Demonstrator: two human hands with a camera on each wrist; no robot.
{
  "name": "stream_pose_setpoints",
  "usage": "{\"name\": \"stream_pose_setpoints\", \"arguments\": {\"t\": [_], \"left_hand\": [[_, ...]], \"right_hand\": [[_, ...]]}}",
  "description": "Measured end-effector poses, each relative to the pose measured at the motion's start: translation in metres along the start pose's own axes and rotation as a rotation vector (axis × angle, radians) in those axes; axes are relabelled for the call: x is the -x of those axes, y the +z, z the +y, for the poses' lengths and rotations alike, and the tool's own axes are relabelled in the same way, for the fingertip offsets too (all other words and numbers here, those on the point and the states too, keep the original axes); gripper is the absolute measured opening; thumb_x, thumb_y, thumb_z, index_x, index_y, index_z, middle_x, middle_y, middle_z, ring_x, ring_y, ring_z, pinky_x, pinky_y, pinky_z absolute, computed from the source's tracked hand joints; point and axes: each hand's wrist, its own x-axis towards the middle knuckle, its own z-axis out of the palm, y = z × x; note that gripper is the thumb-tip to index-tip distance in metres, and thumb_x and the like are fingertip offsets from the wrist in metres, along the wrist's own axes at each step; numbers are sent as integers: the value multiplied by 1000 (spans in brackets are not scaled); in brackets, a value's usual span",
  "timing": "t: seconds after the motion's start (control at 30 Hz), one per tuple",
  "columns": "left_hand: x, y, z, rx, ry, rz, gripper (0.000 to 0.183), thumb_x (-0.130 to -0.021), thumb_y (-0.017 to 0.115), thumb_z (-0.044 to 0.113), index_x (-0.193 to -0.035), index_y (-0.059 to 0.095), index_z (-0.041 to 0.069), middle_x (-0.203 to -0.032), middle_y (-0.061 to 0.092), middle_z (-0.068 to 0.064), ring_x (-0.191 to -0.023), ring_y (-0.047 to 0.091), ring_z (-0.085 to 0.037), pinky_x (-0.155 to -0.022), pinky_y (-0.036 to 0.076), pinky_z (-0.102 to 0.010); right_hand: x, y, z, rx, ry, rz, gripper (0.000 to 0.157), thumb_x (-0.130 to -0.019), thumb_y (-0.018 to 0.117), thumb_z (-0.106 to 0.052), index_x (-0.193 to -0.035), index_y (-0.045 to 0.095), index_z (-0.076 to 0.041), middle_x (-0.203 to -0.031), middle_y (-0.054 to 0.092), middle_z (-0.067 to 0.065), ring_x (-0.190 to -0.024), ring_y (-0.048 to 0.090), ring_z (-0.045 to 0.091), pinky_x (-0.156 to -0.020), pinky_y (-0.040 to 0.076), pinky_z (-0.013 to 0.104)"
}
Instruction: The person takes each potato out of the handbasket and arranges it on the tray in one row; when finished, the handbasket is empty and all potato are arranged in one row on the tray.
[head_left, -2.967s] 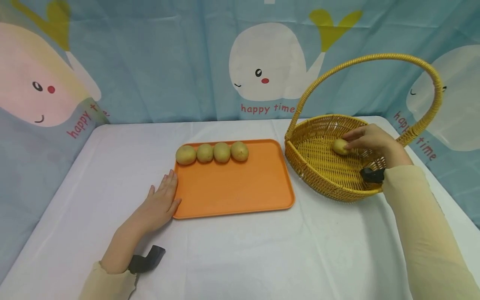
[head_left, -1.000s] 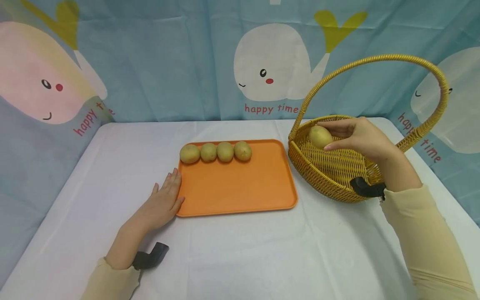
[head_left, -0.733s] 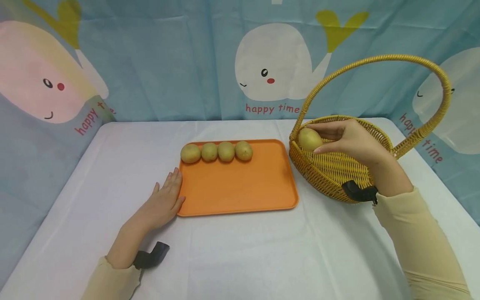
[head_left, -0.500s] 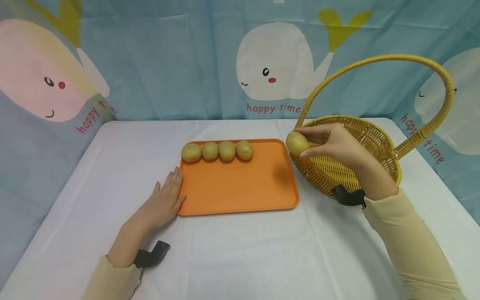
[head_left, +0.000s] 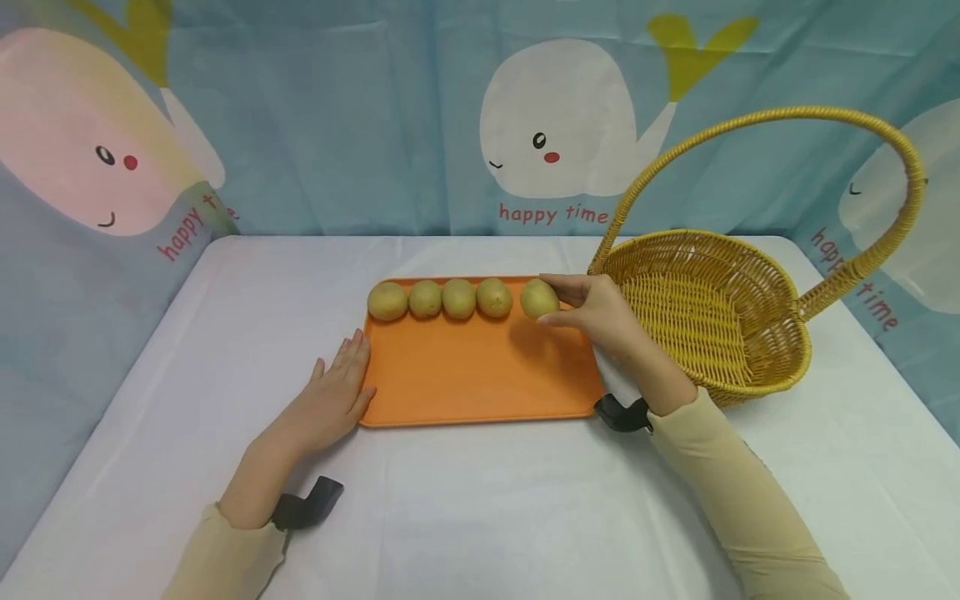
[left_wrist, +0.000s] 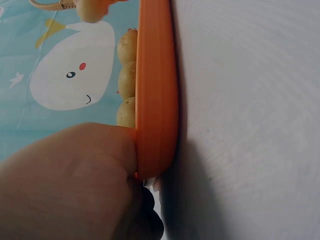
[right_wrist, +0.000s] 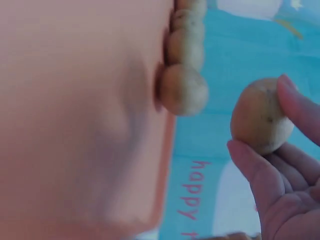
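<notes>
My right hand (head_left: 603, 317) pinches a potato (head_left: 539, 299) between thumb and fingers, held above the right part of the orange tray (head_left: 480, 375). In the right wrist view that potato (right_wrist: 262, 116) hangs apart from the row, gripped by the fingertips. Several potatoes (head_left: 459, 298) stand in a line along the tray's back edge, starting at its left corner. At the tray's left side lies my left hand (head_left: 330, 400), its fingers stretched out and touching the rim. The left wrist view shows the hand (left_wrist: 75, 170) against the tray's corner (left_wrist: 155, 125).
A yellow wicker basket (head_left: 780, 367) with a tall arched handle (head_left: 772, 115) stands right of the tray, partly behind the right forearm. White cloth (head_left: 465, 508) covers the table. A blue whale-print curtain (head_left: 337, 125) hangs behind.
My right hand has lifted a potato out of the basket and carried it left, over the basket's rim to above the tray. The left hand stays at the tray's edge.
</notes>
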Motion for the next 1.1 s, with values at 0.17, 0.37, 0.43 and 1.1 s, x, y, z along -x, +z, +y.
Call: {"name": "stream_pose_setpoints", "arguments": {"t": [0.17,0.37,0.43,1.1], "left_hand": [[0,1,-1,-1,1,0,66,-99,43,20,-146,9,-11,-154,3,-25,-141,4,-41,-106,6,-65],[-1,1,-1,-15,1,0,66,-99,43,20,-146,8,-11,-154,3,-25,-141,4,-41,-106,7,-65],[0,0,-1,-17,-2,-2,66,-99,43,20,-146,8,-11,-154,3,-26,-141,4,-41,-106,7,-65],[-1,-1,1,-3,-5,-9,66,-99,43,20,-146,8,-11,-154,3,-26,-141,4,-42,-106,6,-65]], "right_hand": [[-13,12,11,22,34,56,62,-77,78,-5,-133,53,-3,-134,54,13,-124,49,20,-96,44,30],[-28,16,21,63,66,85,60,-80,74,-4,-135,50,0,-136,50,16,-126,48,24,-99,42,34],[-34,17,25,74,56,80,60,-81,73,-2,-136,48,3,-138,48,18,-128,45,26,-100,41,35],[-56,17,32,135,89,38,60,-83,69,1,-137,44,6,-138,47,21,-129,43,30,-104,36,38]]}}
